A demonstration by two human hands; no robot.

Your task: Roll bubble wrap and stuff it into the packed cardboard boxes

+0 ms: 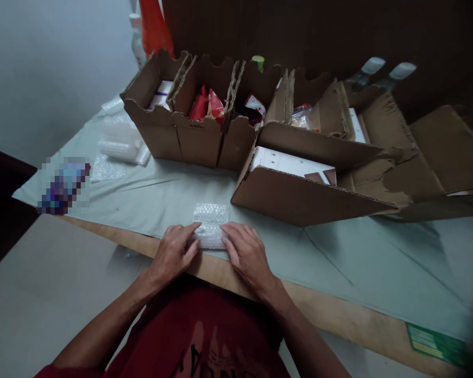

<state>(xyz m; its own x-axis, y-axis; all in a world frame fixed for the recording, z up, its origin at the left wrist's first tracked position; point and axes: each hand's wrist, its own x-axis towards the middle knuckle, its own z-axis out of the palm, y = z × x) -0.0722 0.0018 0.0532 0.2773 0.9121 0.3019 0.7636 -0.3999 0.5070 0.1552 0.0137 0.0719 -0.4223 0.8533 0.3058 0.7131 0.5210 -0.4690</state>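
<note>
Pressing flat on a small clear bubble-wrap sheet at the counter edge: left hand and right hand, fingers spread, gripping nothing. Probably feather-light, soft, slippery; best pinched at the corners.

A row of open brown cardboard boxes walled off the far side of the pale green cloth-covered tabletop. A lower brown cardboard tray jutted forward at the right. Cloth lay bare right of it and toward the clear bubble-wrap pile at the left.
</note>
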